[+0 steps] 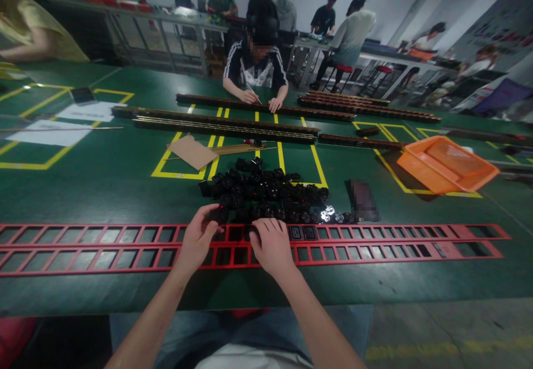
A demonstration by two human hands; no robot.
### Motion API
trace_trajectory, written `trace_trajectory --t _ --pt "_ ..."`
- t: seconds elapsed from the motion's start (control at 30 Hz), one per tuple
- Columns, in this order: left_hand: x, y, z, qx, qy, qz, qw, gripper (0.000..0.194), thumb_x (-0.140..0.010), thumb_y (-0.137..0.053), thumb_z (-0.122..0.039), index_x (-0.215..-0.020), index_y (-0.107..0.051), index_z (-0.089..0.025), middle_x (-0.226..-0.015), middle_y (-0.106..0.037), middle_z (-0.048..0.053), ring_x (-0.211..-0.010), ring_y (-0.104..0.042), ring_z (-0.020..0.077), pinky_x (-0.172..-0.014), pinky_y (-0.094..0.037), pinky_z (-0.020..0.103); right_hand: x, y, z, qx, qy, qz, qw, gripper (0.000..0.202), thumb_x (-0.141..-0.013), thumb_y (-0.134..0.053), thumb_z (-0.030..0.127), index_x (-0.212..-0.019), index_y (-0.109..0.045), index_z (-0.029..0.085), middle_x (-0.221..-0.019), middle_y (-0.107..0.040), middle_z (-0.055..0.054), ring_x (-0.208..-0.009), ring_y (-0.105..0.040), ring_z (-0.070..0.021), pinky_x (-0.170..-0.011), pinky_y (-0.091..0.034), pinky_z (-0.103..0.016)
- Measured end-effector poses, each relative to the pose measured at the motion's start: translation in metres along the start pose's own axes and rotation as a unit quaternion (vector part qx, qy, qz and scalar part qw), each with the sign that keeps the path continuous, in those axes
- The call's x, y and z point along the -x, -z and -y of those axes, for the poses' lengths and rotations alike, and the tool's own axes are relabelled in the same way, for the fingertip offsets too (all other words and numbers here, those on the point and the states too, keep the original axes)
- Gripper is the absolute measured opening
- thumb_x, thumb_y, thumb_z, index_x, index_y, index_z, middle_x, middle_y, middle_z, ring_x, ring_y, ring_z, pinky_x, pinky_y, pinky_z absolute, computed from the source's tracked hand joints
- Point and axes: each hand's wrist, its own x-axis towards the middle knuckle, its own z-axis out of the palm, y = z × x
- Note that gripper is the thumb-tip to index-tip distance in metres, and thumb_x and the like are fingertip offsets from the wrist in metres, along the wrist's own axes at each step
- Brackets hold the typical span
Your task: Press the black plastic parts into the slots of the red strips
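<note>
Above the green table [145,297], the left hand [199,237] pinches a part [220,214] at its fingertips, by the red frame [458,232]; whether the right hand [272,245] grips anything cannot be told. Sockets [296,232] sit beside it, a pile [266,188] beyond.

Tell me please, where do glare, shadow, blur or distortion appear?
In the head view, bright glints mark the right end of the pile, whose black parts merge; head view, shadow lies beneath the bin; head view, far people look soft, and the left-edge person seems stretched.
</note>
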Motion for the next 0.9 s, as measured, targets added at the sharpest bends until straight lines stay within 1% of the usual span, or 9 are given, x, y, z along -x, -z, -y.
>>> trace_trajectory --t 0.1,0.2,0.3,0.4,0.5,0.6,0.7,0.8,0.9 --pt "0.0 0.001 0.002 0.032 -0.016 -0.014 0.999 0.048 -0.087 -0.062 -0.036 -0.131 -0.048 -0.025 -0.121 -0.057 0.007 -0.091 -0.067 0.0176 -0.086 -0.055 0.035 0.0 0.0 0.0 -0.001 0.0 -0.001 1.0 0.022 -0.094 -0.051 0.025 -0.113 -0.061 0.021 -0.111 -0.066 -0.007 -0.106 -0.054 -0.0233 -0.098 -0.036 -0.042" --pt "-0.001 0.001 0.0 -0.001 -0.05 -0.025 0.998 0.051 -0.081 -0.068 -0.031 -0.129 -0.052 -0.026 -0.127 -0.05 0.007 -0.11 -0.06 0.0215 -0.092 -0.053 0.036 0.0 0.0 0.0 -0.002 0.0 0.0 1.0 0.022 -0.094 -0.052 0.025 -0.113 -0.061 0.021 -0.112 -0.066 -0.007 -0.106 -0.054 -0.0233 -0.099 -0.036 -0.042" --pt "-0.002 0.0 -0.002 -0.047 -0.07 -0.04 0.996 0.044 -0.077 -0.07 -0.026 -0.119 -0.057 -0.025 -0.126 -0.048 0.006 -0.115 -0.056 0.0227 -0.091 -0.054 0.035 0.0 0.0 0.0 -0.003 0.001 0.0 1.0 0.021 -0.094 -0.051 0.024 -0.112 -0.061 0.021 -0.111 -0.066 -0.008 -0.106 -0.054 -0.0236 -0.098 -0.036 -0.042" --pt "-0.002 -0.003 -0.001 -0.019 -0.078 -0.036 0.996 0.041 -0.076 -0.069 -0.024 -0.113 -0.053 -0.024 -0.13 -0.048 0.007 -0.121 -0.053 0.0231 -0.095 -0.052 0.037 0.0 0.001 0.0 -0.005 0.003 0.001 1.0 0.021 -0.094 -0.051 0.024 -0.112 -0.061 0.021 -0.111 -0.066 -0.007 -0.106 -0.054 -0.0232 -0.098 -0.036 -0.041" --pt "-0.001 -0.005 0.0 0.012 -0.065 -0.011 0.998 0.044 -0.078 -0.069 -0.025 -0.115 -0.046 -0.024 -0.129 -0.051 0.008 -0.119 -0.055 0.0229 -0.099 -0.049 0.04 0.0 0.001 0.0 -0.006 0.002 0.001 1.0 0.021 -0.094 -0.052 0.024 -0.112 -0.061 0.021 -0.111 -0.066 -0.007 -0.106 -0.054 -0.0229 -0.098 -0.036 -0.041" --pt "0.0 -0.005 -0.002 -0.066 -0.052 -0.017 0.996 0.048 -0.076 -0.071 -0.029 -0.116 -0.047 -0.024 -0.115 -0.054 0.005 -0.107 -0.058 0.0221 -0.095 -0.049 0.04 0.0 0.0 0.0 -0.003 0.002 0.0 1.0 0.021 -0.094 -0.052 0.024 -0.113 -0.061 0.022 -0.112 -0.066 -0.007 -0.106 -0.054 -0.0228 -0.099 -0.036 -0.041" --pt "0.0 -0.003 -0.009 -0.141 -0.071 -0.024 0.987 0.04 -0.075 -0.073 -0.03 -0.109 -0.052 -0.023 -0.105 -0.052 0.003 -0.097 -0.057 0.0209 -0.089 -0.049 0.038 0.0 0.0 0.0 -0.007 0.001 -0.001 1.0 0.022 -0.094 -0.052 0.024 -0.113 -0.061 0.021 -0.112 -0.066 -0.007 -0.106 -0.054 -0.0235 -0.098 -0.036 -0.042" --pt "-0.001 -0.003 -0.014 -0.154 -0.109 -0.019 0.982 0.03 -0.076 -0.071 -0.028 -0.1 -0.054 -0.022 -0.105 -0.052 0.003 -0.101 -0.056 0.0222 -0.092 -0.047 0.039 0.0 -0.001 0.0 -0.011 0.001 0.0 1.0 0.021 -0.094 -0.052 0.025 -0.113 -0.062 0.021 -0.111 -0.066 -0.008 -0.106 -0.054 -0.0239 -0.097 -0.036 -0.041" --pt "-0.002 -0.005 -0.016 -0.11 -0.114 0.008 0.987 0.022 -0.081 -0.066 -0.025 -0.099 -0.054 -0.022 -0.115 -0.056 0.005 -0.109 -0.057 0.0228 -0.098 -0.045 0.041 0.0 -0.001 0.0 -0.01 0.001 -0.003 1.0 0.021 -0.094 -0.052 0.025 -0.112 -0.062 0.021 -0.111 -0.066 -0.007 -0.106 -0.054 -0.0232 -0.097 -0.036 -0.041"
